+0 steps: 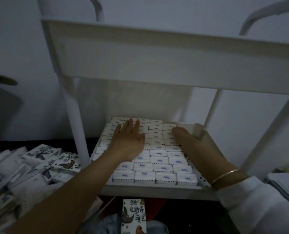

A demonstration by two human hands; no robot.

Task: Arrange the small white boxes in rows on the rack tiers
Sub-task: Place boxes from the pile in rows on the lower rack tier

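Small white boxes (159, 168) (purple-marked tops), flat in tight rows, filling white rack tier (150, 189)

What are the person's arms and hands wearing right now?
Both are bare, with no gloves: left hand, right hand. The left forearm shows no sleeve or jewellery. The right wrist carries a thin gold-coloured bangle, and a white sleeve begins just behind it. No rings can be made out in this dim view.

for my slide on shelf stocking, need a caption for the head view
Left hand and right hand rest on rows of small white boxes filling a rack tier, printed packs alongside.
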